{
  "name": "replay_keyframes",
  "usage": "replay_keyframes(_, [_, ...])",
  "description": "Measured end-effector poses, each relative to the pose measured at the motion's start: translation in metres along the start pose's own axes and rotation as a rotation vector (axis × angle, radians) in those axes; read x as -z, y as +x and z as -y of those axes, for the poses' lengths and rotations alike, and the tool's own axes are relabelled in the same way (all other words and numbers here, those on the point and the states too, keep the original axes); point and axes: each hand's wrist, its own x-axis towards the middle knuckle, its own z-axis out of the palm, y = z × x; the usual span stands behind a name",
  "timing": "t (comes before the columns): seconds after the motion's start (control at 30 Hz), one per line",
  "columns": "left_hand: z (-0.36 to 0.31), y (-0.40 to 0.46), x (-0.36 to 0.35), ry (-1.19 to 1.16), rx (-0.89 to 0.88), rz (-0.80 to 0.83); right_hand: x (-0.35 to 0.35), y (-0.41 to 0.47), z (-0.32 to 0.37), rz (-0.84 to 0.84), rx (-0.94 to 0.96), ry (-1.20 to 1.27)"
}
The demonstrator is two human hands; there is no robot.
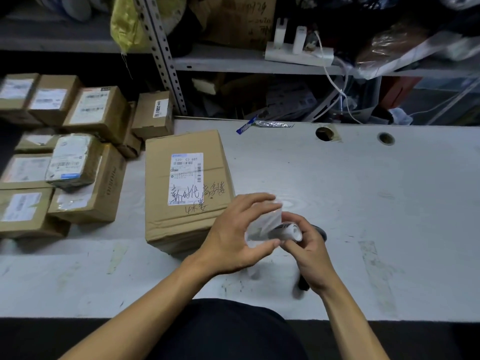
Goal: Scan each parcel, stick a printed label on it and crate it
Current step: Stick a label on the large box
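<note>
- Label (265, 224), half peeled and curling, pinched between both hands at lower centre of frame; left hand (233, 237) gripping the flat white sheet with thumb under and fingers curled over the top edge, right hand (306, 253) pinching the rolled end.
- Parcel to be labelled: large cardboard box (185, 188), lying just left of and above the hands, touching or nearly touching the left fingers; long axis running up and down the frame; left hand nearer.
- Dark handle under the right hand, likely a scanner (304, 283), mostly hidden.
- Readable on the box's shipping sticker (185, 178): "530- C3 885", barcodes, handwritten characters across the lower edge, not clearly legible.
- Stack of smaller labelled parcels (65, 157) at left of frame, print too blurred to read.
- White table (363, 203) underneath; no crate visible.
</note>
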Motion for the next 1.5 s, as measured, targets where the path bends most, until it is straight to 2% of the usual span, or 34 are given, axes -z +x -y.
replay_keyframes(0.1, [-0.006,0.013,0.005,0.220,-0.144,0.164,-0.001,-0.002,0.005,0.050,0.065,-0.130])
replay_keyframes(0.2, [-0.006,0.016,0.009,0.397,-0.200,0.152,0.002,0.000,0.004,-0.002,0.161,-0.177])
replay_keyframes(0.33, [-0.003,0.009,0.006,0.445,-0.247,0.168,0.007,0.003,0.003,-0.150,0.263,-0.129])
replay_keyframes(0.43, [-0.006,0.002,-0.002,0.379,-0.198,0.142,0.007,0.005,0.006,-0.190,0.235,-0.006])
replay_keyframes(0.53, [-0.012,0.002,-0.008,0.148,-0.050,0.062,0.006,0.006,0.004,-0.175,0.182,0.087])
replay_keyframes(0.67, [-0.006,0.007,-0.011,0.017,0.047,0.035,-0.002,0.008,0.008,-0.150,0.040,0.278])
replay_keyframes(0.77, [-0.001,0.006,-0.011,0.034,0.016,0.001,-0.006,0.009,0.018,-0.155,-0.115,0.492])
replay_keyframes(0.87, [0.002,0.004,-0.013,0.077,-0.038,-0.083,-0.012,0.009,0.024,-0.150,-0.186,0.581])
replay_keyframes(1.07, [0.005,0.011,-0.012,0.106,-0.135,-0.105,-0.026,0.009,0.030,-0.148,-0.262,0.562])
replay_keyframes(1.2, [0.014,0.013,-0.009,0.071,-0.087,-0.156,-0.030,0.011,0.030,-0.102,-0.258,0.607])
replay_keyframes(1.3, [0.016,0.014,-0.008,0.011,-0.021,-0.180,-0.026,0.009,0.033,0.016,-0.243,0.691])
replay_keyframes(1.4, [0.015,0.016,-0.004,-0.063,0.046,-0.167,-0.020,0.004,0.034,0.133,-0.205,0.585])
replay_keyframes(1.5, [0.014,0.019,0.002,-0.146,0.102,-0.147,-0.017,0.003,0.033,0.087,-0.215,0.394])
